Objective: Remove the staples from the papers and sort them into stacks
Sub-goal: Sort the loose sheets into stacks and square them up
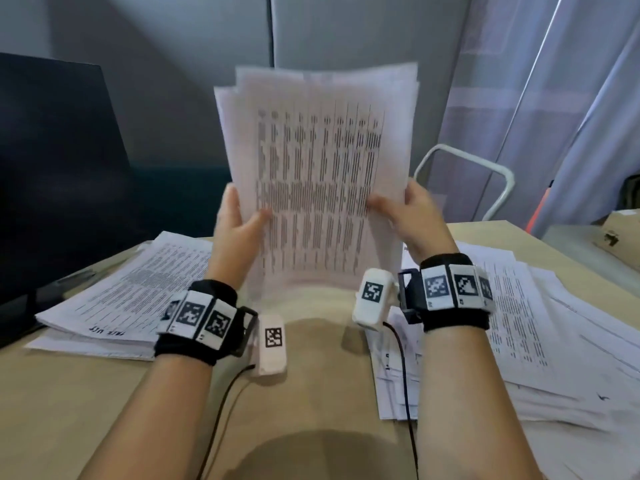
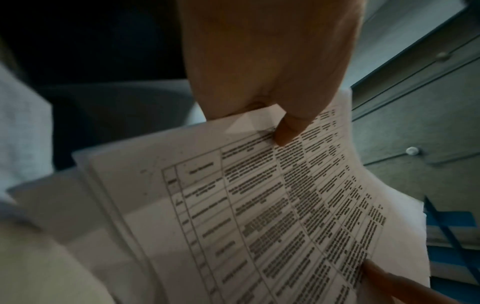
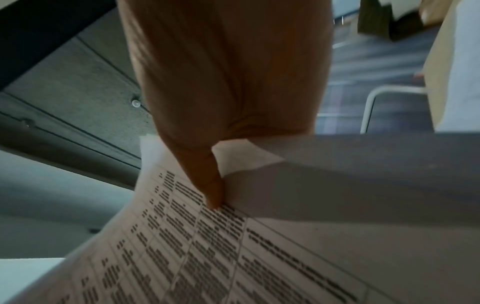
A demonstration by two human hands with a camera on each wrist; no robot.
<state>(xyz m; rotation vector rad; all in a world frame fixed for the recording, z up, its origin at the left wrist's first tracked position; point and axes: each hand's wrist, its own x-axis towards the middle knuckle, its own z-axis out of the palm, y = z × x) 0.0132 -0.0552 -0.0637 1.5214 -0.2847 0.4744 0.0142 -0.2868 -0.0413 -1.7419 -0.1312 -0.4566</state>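
Papers [image 1: 322,174] printed with a table are held upright above the middle of the counter [image 1: 311,368], a sheaf of several sheets whose top edges fan slightly apart. At the far left a dark monitor [image 1: 59,174] stands on the counter, and just right of it lies a left stack [image 1: 128,292] of printed sheets, flat and a little skewed. The left hand [image 1: 235,230] grips the sheaf's left edge, thumb pressed on the printed face and the fingers [image 1: 230,202] curled behind it; the left wrist view shows the thumb tip on the table's top rows. The right hand [image 1: 412,216] grips the right edge the same way, thumb on the front and fingers wrapped behind. Near the right, a right stack [image 1: 519,341] of sheets spreads loosely over the counter, and beyond it a white chair frame [image 1: 485,174] stands by a curtain.
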